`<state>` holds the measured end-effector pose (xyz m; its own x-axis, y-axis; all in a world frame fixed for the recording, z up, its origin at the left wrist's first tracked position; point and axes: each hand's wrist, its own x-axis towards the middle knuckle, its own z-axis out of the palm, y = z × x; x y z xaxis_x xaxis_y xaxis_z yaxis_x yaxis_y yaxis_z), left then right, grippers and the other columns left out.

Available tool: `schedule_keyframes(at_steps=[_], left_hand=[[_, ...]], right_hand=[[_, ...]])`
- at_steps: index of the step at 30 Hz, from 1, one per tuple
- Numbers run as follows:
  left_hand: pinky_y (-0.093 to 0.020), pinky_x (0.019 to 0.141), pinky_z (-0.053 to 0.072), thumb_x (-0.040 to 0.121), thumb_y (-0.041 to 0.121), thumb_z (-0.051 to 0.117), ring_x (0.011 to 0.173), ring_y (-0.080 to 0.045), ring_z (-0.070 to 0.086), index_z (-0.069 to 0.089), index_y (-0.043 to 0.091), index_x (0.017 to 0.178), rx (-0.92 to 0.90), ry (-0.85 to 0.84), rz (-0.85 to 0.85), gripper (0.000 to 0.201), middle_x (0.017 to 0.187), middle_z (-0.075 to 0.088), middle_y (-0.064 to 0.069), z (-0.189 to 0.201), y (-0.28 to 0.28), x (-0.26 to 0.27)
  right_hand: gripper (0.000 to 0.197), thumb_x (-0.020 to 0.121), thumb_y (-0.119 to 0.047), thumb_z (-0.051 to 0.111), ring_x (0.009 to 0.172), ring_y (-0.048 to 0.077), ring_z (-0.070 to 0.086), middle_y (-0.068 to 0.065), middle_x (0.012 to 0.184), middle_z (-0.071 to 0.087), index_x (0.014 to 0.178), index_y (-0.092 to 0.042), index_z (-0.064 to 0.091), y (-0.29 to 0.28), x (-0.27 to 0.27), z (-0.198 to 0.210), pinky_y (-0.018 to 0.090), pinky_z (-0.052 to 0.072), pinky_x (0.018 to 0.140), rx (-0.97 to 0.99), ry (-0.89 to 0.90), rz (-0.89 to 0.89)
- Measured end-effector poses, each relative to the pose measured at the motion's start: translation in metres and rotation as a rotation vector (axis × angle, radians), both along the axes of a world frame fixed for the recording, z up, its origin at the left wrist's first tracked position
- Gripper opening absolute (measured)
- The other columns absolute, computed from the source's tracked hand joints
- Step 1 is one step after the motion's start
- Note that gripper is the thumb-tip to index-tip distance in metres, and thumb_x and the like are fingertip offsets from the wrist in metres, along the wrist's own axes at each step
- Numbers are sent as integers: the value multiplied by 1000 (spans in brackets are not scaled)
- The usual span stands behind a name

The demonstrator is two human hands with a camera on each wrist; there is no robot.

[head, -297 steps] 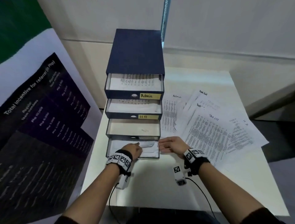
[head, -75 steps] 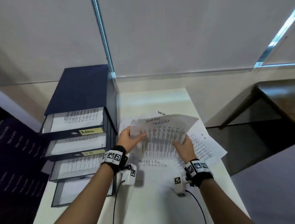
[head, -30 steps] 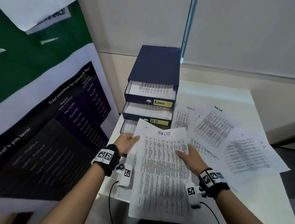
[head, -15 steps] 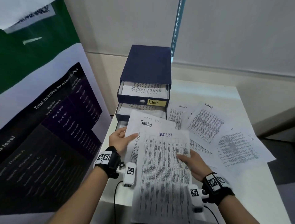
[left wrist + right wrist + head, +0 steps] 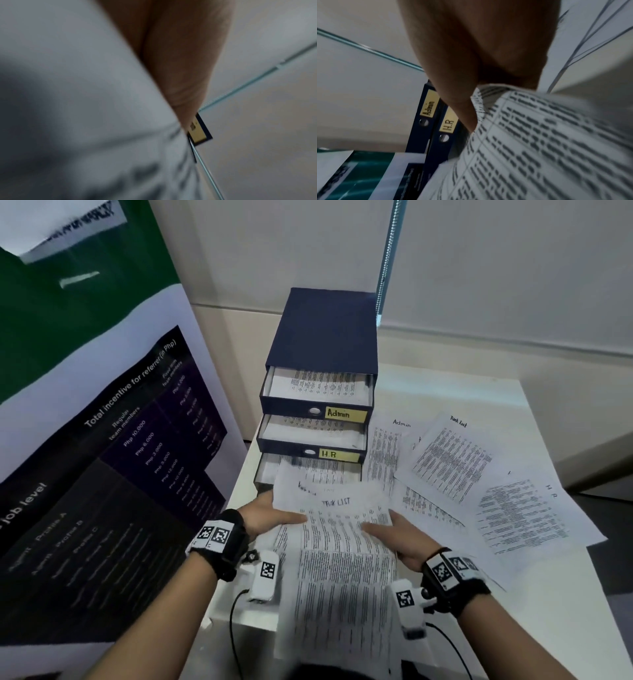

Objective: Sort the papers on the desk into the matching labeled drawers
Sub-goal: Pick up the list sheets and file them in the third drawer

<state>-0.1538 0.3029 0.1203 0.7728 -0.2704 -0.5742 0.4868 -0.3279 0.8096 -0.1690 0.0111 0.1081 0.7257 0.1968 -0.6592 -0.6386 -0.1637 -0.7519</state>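
Observation:
A dark blue drawer unit (image 5: 325, 337) stands at the desk's back left, drawers pulled out stepwise; the top one is labelled Admin (image 5: 346, 414), the second H.R (image 5: 337, 455). I hold a small stack of printed sheets headed "Task List" (image 5: 337, 539) between both hands, its top edge over the third drawer (image 5: 270, 470). My left hand (image 5: 270, 517) pinches the stack's left edge, thumb on top. My right hand (image 5: 397, 534) pinches the right edge, thumb on top. The right wrist view shows the thumb (image 5: 462, 94) on the printed sheet (image 5: 539, 142), beside the labels.
Several loose sheets lie fanned on the white desk (image 5: 479, 392) right of the drawers: one headed Admin (image 5: 387, 453), one Task List (image 5: 452, 460), one H R (image 5: 527, 508). A tall poster board (image 5: 102, 440) stands close on the left.
The stack of Task List sheets has moved forward and down, towards the third drawer. Its top edge now overlaps that drawer's front. Both hands travelled with it.

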Motion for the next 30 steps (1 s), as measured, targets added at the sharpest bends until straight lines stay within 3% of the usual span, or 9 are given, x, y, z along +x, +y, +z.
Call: schedule_keyframes(at_steps=[3,7,12,14,16,19,23,26,30], left_hand=[[-19,94,50,88,16,72,104,-4,65,62,18,124,7,35,27,38,116,70,7,6,19,0],[-34,105,46,87,32,72,108,-12,67,62,16,123,-20,71,179,41,118,71,2,4,42,-4],[-39,110,40,73,54,81,123,-13,59,46,19,143,-31,143,193,87,129,65,7,2,62,0],[-38,102,48,77,38,83,116,-17,64,52,16,136,-55,142,192,71,124,69,2,4,61,4],[-35,93,54,79,15,81,106,-18,70,56,13,128,-53,107,207,55,114,73,-2,4,60,9],[-39,96,53,62,20,90,106,-21,70,49,11,137,-56,99,188,86,114,73,-5,4,59,17],[-55,96,49,43,34,96,105,-25,65,42,18,144,-24,118,260,115,113,73,-6,-17,63,27],[-29,65,48,70,36,86,86,-23,58,33,20,150,0,103,299,97,119,70,-10,-14,54,32],[-37,100,49,61,47,91,111,-18,66,39,19,144,12,132,254,102,125,68,-2,-11,54,40]], right_hand=[[37,92,-14,67,104,25,69,5,115,71,126,-9,53,19,4,7,50,51,98,13,89,127],[33,89,-5,68,97,35,71,23,108,71,119,7,60,35,19,19,41,60,76,43,189,76],[92,49,-34,97,110,39,64,24,120,65,123,4,57,35,57,-25,58,49,97,-93,158,-19],[110,38,-48,96,113,38,62,21,127,61,129,-2,55,30,74,-49,57,48,98,-103,164,-38],[115,44,-59,92,124,35,54,17,139,52,138,-8,50,34,73,-25,53,42,105,-111,183,11],[102,61,-64,83,142,31,34,12,150,40,143,-15,46,25,64,1,48,28,116,-137,256,62],[68,79,-40,79,113,33,63,18,129,63,133,-6,55,16,45,25,47,53,92,-73,379,76],[40,94,-24,64,116,34,57,23,116,63,123,2,56,33,41,39,44,52,86,-98,380,19],[65,96,-35,60,140,32,35,12,143,47,143,3,39,59,54,34,40,34,107,-155,296,-18]])
